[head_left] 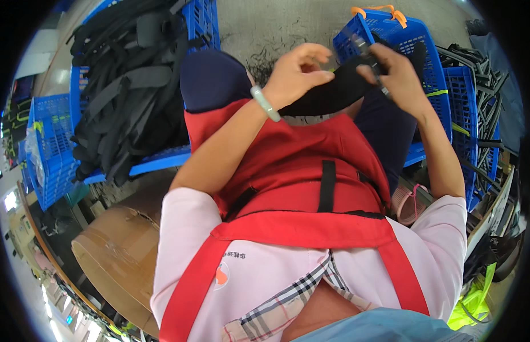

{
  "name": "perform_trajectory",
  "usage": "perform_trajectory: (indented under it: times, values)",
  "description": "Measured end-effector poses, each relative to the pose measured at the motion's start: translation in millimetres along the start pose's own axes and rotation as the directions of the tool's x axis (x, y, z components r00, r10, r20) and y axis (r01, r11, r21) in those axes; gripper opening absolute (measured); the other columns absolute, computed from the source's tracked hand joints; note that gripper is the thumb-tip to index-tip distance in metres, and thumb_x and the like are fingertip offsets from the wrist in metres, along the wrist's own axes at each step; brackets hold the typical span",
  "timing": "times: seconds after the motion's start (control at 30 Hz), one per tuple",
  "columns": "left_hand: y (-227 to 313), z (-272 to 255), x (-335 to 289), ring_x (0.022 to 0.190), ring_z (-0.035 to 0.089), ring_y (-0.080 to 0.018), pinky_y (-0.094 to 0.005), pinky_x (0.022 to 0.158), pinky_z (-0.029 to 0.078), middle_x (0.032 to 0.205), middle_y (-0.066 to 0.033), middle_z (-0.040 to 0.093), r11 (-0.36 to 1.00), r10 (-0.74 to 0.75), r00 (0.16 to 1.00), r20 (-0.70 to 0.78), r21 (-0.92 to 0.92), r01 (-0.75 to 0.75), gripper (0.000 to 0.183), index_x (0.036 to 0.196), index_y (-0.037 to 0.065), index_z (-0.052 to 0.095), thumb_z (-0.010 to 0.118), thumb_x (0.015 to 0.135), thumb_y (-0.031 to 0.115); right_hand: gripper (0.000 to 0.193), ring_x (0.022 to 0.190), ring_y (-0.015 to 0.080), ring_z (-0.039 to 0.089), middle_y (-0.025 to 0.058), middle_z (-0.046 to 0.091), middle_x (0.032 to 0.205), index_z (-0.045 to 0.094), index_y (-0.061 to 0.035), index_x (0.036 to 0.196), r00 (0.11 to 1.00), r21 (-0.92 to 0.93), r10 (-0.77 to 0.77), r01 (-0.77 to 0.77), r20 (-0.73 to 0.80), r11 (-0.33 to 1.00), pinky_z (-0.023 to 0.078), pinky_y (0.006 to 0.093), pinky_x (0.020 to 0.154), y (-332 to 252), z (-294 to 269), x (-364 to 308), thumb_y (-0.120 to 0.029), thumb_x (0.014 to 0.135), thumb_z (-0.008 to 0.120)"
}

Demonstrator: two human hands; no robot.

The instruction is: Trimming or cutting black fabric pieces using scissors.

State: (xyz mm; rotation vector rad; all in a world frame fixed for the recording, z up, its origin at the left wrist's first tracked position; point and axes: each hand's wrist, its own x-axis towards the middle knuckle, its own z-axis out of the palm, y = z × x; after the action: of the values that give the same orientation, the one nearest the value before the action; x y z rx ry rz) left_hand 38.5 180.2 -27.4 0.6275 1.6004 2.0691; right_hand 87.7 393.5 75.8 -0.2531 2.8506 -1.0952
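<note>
My left hand [296, 77], with a pale green bangle at the wrist, hovers over the near end of a curved black fabric strip [327, 94]. Its fingers are bent, with a gap between thumb and fingertips, and nothing shows between them. The strip lies above my lap and runs up to the right, passing behind my right hand [396, 77]. That hand is closed around a slender dark tool [364, 50] with shiny parts; motion blur hides its exact kind. Whether the right fingers also pinch the strip is hidden.
At the left, a blue crate [136, 165] overflows with black strips [128, 85]; more blue crates [51, 142] stand beside it. Another blue basket [436, 108] with an orange tie is at my right, near stacked dark strips [487, 97]. A brown cardboard box [116, 251] sits lower left.
</note>
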Motion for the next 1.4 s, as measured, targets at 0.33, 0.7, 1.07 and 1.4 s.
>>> perform_trajectory:
  times: [0.33, 0.7, 1.07, 1.4]
  values:
    - [23.7, 12.3, -0.9, 0.083, 0.062, -0.0199, -0.0304, 0.073, 0.05, 0.099, -0.0108, 0.066, 0.878, -0.043, 0.97, 0.24, -0.454, 0.151, 0.027, 0.114, 0.0, 0.061, 0.059, 0.093, 0.017, 0.024, 0.061, 0.0076, 0.054, 0.0013, 0.057, 0.076, 0.056, -0.002, 0.097, 0.871, 0.737, 0.305, 0.09, -0.384, 0.67, 0.044, 0.0212, 0.052, -37.7, 65.4, -16.1, -0.014, 0.083, 0.072]
    - [42.7, -31.0, -3.8, 0.09, 0.063, -0.0149, -0.0307, 0.085, 0.051, 0.096, -0.0022, 0.065, 0.827, 0.018, 0.974, -0.225, -0.544, -0.14, 0.026, 0.099, 0.008, 0.065, 0.064, 0.081, -0.011, 0.061, 0.07, 0.0155, 0.041, 0.0039, 0.045, 0.077, 0.047, 0.0004, 0.106, 0.989, 0.533, 0.151, -0.122, -0.011, 0.837, 0.039, 0.0279, 0.064, -13.0, 83.8, -34.7, -0.036, 0.071, 0.082]
    - [37.1, -30.5, -4.9, 0.093, 0.063, -0.0151, -0.0341, 0.089, 0.05, 0.1, -0.0013, 0.064, 0.815, 0.003, 0.986, -0.169, -0.571, -0.1, 0.028, 0.102, 0.01, 0.064, 0.061, 0.084, -0.011, 0.062, 0.068, 0.0143, 0.039, 0.0037, 0.043, 0.073, 0.047, -0.0019, 0.103, 0.987, 0.513, 0.14, -0.157, 0.072, 0.844, 0.038, 0.0294, 0.062, -15.1, 86.2, -27.4, -0.042, 0.069, 0.081]
    - [34.1, -30.0, -6.4, 0.093, 0.063, -0.0157, -0.0358, 0.087, 0.051, 0.099, -0.0018, 0.064, 0.826, 0.006, 0.985, -0.171, -0.554, -0.101, 0.026, 0.103, 0.01, 0.063, 0.06, 0.085, -0.009, 0.061, 0.068, 0.013, 0.038, 0.0039, 0.043, 0.071, 0.047, -0.0017, 0.098, 0.993, 0.567, 0.087, -0.116, 0.078, 0.816, 0.036, 0.029, 0.062, -12.8, 84.8, -28.2, -0.046, 0.071, 0.08]
